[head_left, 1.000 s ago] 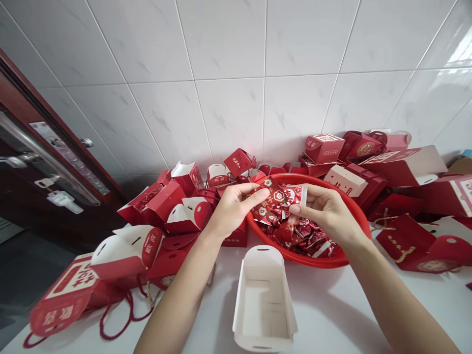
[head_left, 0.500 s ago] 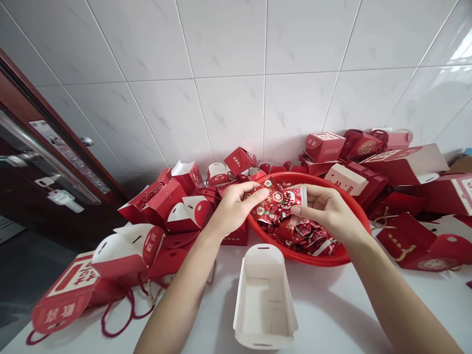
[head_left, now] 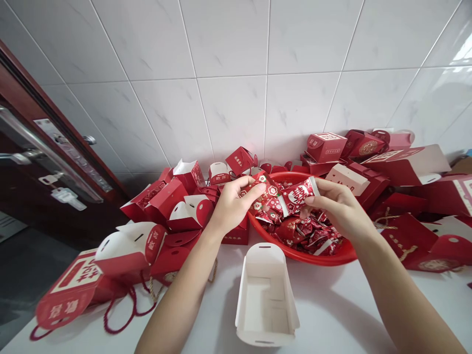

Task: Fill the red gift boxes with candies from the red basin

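Between thumb and fingers, my left hand [head_left: 238, 199] grips a red flower-printed candy packet [head_left: 266, 192]. My right hand [head_left: 335, 204] pinches the end of another wrapped candy [head_left: 298, 196], red with white print, side by side with the first. Both hands are over a red plastic basket [head_left: 313, 259] heaped with similar red wrapped candies [head_left: 306, 231]. In front of the basket an open paper box [head_left: 267, 295] stands on the white table, its white inside facing up with no candy in it.
Red gift boxes [head_left: 129, 248] with cord handles crowd the left. More red boxes [head_left: 416, 167] are piled on the right and along the tiled wall [head_left: 228, 113]. At the far left is a dark door [head_left: 55, 167] with keys in its lock.
My right hand has moved a little to the right, turning its candy so more of the white print shows. My left hand keeps its packet nearly in place. The view has shifted slightly.
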### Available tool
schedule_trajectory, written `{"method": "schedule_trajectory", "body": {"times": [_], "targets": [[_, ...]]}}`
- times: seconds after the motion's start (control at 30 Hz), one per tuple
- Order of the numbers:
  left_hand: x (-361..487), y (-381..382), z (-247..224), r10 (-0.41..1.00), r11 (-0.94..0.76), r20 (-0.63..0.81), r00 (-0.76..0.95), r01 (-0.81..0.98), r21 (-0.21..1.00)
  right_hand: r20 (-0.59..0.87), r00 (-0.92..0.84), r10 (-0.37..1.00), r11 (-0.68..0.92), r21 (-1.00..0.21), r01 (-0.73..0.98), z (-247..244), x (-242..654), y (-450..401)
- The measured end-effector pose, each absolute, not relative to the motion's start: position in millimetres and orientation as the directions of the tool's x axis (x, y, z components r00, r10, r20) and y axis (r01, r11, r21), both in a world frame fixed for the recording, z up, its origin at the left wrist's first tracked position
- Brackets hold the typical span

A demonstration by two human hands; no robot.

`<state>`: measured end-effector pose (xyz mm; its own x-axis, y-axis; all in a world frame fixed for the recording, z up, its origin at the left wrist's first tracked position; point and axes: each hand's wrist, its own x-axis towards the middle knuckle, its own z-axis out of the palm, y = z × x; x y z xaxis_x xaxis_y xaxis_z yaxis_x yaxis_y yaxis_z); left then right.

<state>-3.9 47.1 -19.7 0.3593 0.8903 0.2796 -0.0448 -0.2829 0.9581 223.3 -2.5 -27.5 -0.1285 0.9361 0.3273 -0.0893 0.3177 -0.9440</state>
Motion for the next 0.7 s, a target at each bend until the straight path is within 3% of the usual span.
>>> {"method": "schedule_trajectory", "body": {"times": [0.2,0.4,0.7], "targets": [[-0.6,46.0,-19.8,0.886,-0.288,0.296,0.356,-0.077,0.955,0.249,-0.171,0.953,0.204,-0.948,-0.245,-21.2,225.7,-3.7],[-2.8,52.5,-27.0,0.873,-0.319,0.295,0.388,-0.003,0.948,0.213,-0.281,0.936,0.139,-0.955,-0.261,-26.0,221.7,-1.9],[-11.7,44.9,-14.6,0.812,-0.22,0.213,0.544,-0.053,0.974,0.147,-0.432,0.89,0.157,-0.988,-0.014,-22.7,209.1,-16.8]]}}
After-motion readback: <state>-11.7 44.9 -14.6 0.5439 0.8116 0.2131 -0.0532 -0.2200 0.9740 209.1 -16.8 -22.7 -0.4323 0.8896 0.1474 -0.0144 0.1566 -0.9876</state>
